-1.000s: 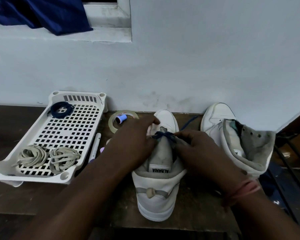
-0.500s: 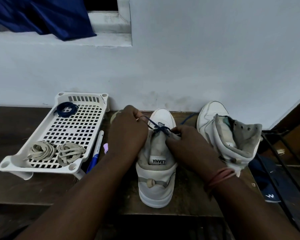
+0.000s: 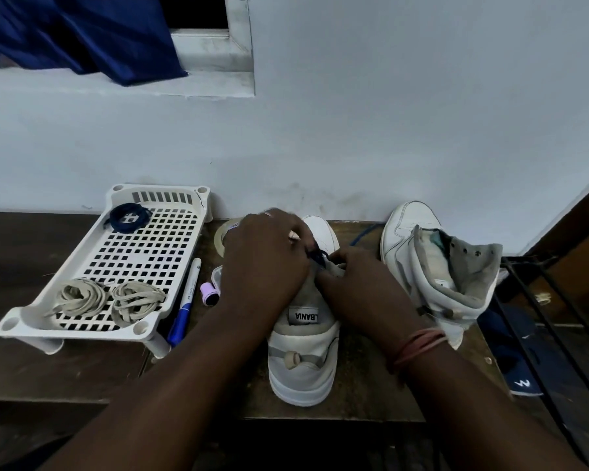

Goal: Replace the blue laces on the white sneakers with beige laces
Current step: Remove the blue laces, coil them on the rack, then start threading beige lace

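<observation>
While both hands work at its lacing, the near white sneaker (image 3: 303, 362) stands heel-toward-the-viewer at the middle of the dark surface (image 3: 65, 368).

Left hand (image 3: 264, 263) lies over the shoe's left side with fingers curled, pinching the blue lace (image 3: 317, 254) near the toe end; right hand (image 3: 357, 287), at 3 o'clock from it and nearly touching, curls its fingers round the tongue and lace area, though exactly what it pinches is hidden. A second white sneaker (image 3: 436, 266) stands at 3 o'clock from the hands, unlaced, its collar flopped open. At 9 o'clock sits a white perforated tray (image 3: 150, 246) holding two beige lace bundles (image 3: 79, 297) (image 3: 136, 300) at its near end and a coiled blue lace (image 3: 128, 217) at its far end. Between tray and hands lie a blue-and-white marker (image 3: 184, 304), a small lilac cap (image 3: 208, 292) and a tape roll (image 3: 223, 234), partly hidden.
</observation>
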The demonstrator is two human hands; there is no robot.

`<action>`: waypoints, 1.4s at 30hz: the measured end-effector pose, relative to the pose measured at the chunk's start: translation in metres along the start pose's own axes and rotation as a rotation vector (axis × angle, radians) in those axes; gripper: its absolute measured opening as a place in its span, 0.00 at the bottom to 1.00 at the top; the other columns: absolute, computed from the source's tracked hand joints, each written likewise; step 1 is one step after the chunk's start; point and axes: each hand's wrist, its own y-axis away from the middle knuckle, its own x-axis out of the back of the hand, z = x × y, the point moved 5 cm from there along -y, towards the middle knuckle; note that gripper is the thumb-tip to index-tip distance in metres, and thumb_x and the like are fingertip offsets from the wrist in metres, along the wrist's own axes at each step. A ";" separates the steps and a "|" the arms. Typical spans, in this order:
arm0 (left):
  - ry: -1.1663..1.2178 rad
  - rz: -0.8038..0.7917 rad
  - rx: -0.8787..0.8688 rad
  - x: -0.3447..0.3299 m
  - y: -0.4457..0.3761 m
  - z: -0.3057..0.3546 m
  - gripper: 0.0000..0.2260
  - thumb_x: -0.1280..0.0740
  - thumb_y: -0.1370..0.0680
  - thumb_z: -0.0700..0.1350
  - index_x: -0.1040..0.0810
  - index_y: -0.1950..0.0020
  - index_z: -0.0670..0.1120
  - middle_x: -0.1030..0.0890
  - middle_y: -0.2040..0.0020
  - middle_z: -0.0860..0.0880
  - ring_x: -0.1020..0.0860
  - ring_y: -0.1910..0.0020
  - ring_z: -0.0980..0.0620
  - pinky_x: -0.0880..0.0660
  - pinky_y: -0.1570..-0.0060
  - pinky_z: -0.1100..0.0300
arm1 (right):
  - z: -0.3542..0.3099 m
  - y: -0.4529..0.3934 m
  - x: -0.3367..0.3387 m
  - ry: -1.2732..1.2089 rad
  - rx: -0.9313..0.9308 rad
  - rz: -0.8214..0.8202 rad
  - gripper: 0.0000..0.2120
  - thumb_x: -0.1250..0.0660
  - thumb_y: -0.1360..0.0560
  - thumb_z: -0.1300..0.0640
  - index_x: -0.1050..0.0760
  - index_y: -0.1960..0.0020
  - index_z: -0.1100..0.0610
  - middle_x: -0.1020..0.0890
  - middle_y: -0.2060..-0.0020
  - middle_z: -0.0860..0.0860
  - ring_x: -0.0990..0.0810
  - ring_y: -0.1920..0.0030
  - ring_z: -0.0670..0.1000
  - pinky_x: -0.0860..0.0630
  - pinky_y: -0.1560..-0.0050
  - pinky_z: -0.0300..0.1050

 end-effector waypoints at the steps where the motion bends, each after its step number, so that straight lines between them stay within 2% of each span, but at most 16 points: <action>1: 0.143 0.087 0.107 0.007 -0.001 -0.006 0.06 0.34 0.26 0.44 0.19 0.60 0.54 0.17 0.55 0.56 0.19 0.55 0.54 0.23 0.49 0.49 | 0.000 0.000 0.000 -0.001 -0.003 -0.001 0.10 0.33 0.25 0.50 0.20 0.47 0.53 0.16 0.53 0.51 0.17 0.52 0.52 0.20 0.48 0.50; 4: 0.545 0.270 0.409 0.029 -0.010 -0.028 0.03 0.31 0.23 0.44 0.18 0.55 0.52 0.17 0.56 0.56 0.17 0.58 0.56 0.19 0.51 0.51 | 0.000 0.001 0.001 0.008 -0.009 0.004 0.11 0.33 0.25 0.51 0.20 0.44 0.53 0.16 0.52 0.50 0.18 0.51 0.52 0.22 0.49 0.46; 6: 0.637 0.248 0.514 0.030 -0.012 -0.038 0.04 0.31 0.22 0.43 0.18 0.49 0.49 0.18 0.53 0.55 0.19 0.60 0.65 0.20 0.53 0.58 | -0.001 0.001 0.001 0.011 -0.012 0.001 0.12 0.33 0.25 0.50 0.21 0.43 0.52 0.16 0.52 0.50 0.18 0.49 0.53 0.23 0.50 0.45; 7: 0.627 0.206 0.515 0.028 -0.011 -0.039 0.08 0.32 0.23 0.41 0.19 0.45 0.49 0.18 0.50 0.54 0.20 0.58 0.65 0.20 0.52 0.57 | -0.001 0.001 0.001 0.013 -0.012 0.000 0.12 0.33 0.25 0.50 0.21 0.43 0.52 0.16 0.52 0.50 0.18 0.49 0.53 0.23 0.50 0.44; 10: 0.477 0.080 0.319 0.026 -0.008 -0.021 0.20 0.34 0.30 0.40 0.21 0.41 0.57 0.20 0.41 0.56 0.22 0.45 0.59 0.22 0.43 0.50 | -0.001 0.000 0.000 0.028 -0.007 0.007 0.11 0.33 0.25 0.50 0.21 0.45 0.53 0.16 0.53 0.51 0.18 0.50 0.53 0.23 0.51 0.45; 14: -0.171 -0.210 -0.042 0.007 -0.002 0.005 0.13 0.32 0.29 0.53 0.18 0.46 0.65 0.26 0.31 0.59 0.34 0.29 0.51 0.37 0.30 0.47 | -0.001 -0.001 -0.001 0.041 0.000 0.012 0.12 0.32 0.24 0.48 0.21 0.44 0.52 0.16 0.51 0.51 0.17 0.49 0.53 0.21 0.49 0.47; 16: -0.324 -0.319 -0.068 -0.003 0.004 0.006 0.09 0.32 0.25 0.57 0.17 0.45 0.64 0.24 0.32 0.58 0.35 0.29 0.49 0.41 0.32 0.49 | 0.000 -0.001 -0.002 0.048 -0.002 0.009 0.11 0.32 0.24 0.48 0.21 0.44 0.52 0.16 0.51 0.51 0.17 0.49 0.52 0.23 0.51 0.45; 20: -0.314 -0.236 -0.076 -0.005 0.000 0.004 0.07 0.34 0.26 0.55 0.17 0.56 0.58 0.19 0.44 0.57 0.26 0.37 0.50 0.35 0.40 0.51 | -0.002 0.000 -0.002 0.058 -0.004 0.003 0.11 0.32 0.25 0.49 0.20 0.45 0.52 0.16 0.51 0.51 0.17 0.50 0.53 0.21 0.49 0.47; 22: -0.086 -0.176 0.015 -0.002 -0.003 0.002 0.05 0.36 0.27 0.50 0.21 0.59 0.55 0.18 0.52 0.56 0.22 0.45 0.52 0.29 0.41 0.47 | -0.003 0.000 -0.002 0.041 -0.009 -0.005 0.10 0.32 0.25 0.50 0.20 0.46 0.52 0.16 0.52 0.51 0.17 0.51 0.53 0.20 0.48 0.49; 24: 0.247 -0.149 0.138 0.004 -0.003 0.002 0.06 0.35 0.22 0.44 0.24 0.57 0.52 0.16 0.54 0.56 0.20 0.50 0.53 0.25 0.44 0.46 | -0.004 0.002 -0.001 0.029 -0.012 -0.002 0.10 0.31 0.26 0.51 0.20 0.47 0.52 0.16 0.53 0.51 0.17 0.53 0.52 0.20 0.48 0.50; 27: 0.791 -0.135 0.284 0.014 -0.006 0.005 0.09 0.41 0.16 0.38 0.28 0.54 0.47 0.14 0.58 0.51 0.16 0.56 0.47 0.22 0.55 0.50 | -0.005 0.003 0.001 0.032 -0.014 0.001 0.10 0.31 0.26 0.51 0.20 0.45 0.51 0.16 0.52 0.51 0.17 0.52 0.53 0.20 0.48 0.50; 30: 1.179 -0.028 0.360 0.027 -0.013 0.003 0.11 0.44 0.16 0.34 0.30 0.55 0.46 0.24 0.66 0.50 0.23 0.67 0.49 0.23 0.60 0.55 | -0.005 0.005 0.002 0.022 -0.026 -0.006 0.11 0.32 0.26 0.51 0.20 0.44 0.51 0.16 0.53 0.50 0.17 0.54 0.52 0.20 0.50 0.48; 34: 1.409 0.128 0.342 0.043 -0.019 -0.008 0.13 0.45 0.17 0.33 0.31 0.56 0.47 0.29 0.67 0.51 0.35 0.72 0.55 0.34 0.68 0.61 | -0.004 0.007 0.001 -0.012 -0.043 -0.020 0.14 0.32 0.26 0.49 0.19 0.42 0.50 0.15 0.50 0.49 0.18 0.53 0.49 0.23 0.53 0.44; 38: 1.324 0.219 0.353 0.051 -0.021 -0.020 0.09 0.42 0.18 0.36 0.28 0.53 0.48 0.27 0.66 0.51 0.37 0.72 0.54 0.40 0.69 0.59 | -0.002 0.010 0.003 -0.066 -0.099 -0.057 0.28 0.25 0.28 0.44 0.26 0.32 0.53 0.20 0.41 0.51 0.20 0.44 0.51 0.25 0.48 0.43; 40: 1.118 0.121 0.337 0.047 -0.022 -0.019 0.06 0.37 0.21 0.40 0.24 0.53 0.49 0.25 0.65 0.52 0.34 0.71 0.54 0.38 0.68 0.58 | -0.002 0.016 0.005 -0.101 -0.141 -0.067 0.33 0.22 0.31 0.44 0.29 0.31 0.52 0.20 0.43 0.50 0.19 0.45 0.51 0.21 0.44 0.49; 42: 0.732 -0.095 0.216 0.035 -0.021 -0.012 0.02 0.31 0.23 0.46 0.19 0.54 0.53 0.20 0.62 0.55 0.28 0.69 0.56 0.33 0.66 0.58 | 0.000 0.017 0.007 -0.101 -0.175 -0.094 0.29 0.22 0.31 0.50 0.29 0.33 0.52 0.19 0.49 0.49 0.18 0.51 0.49 0.19 0.48 0.49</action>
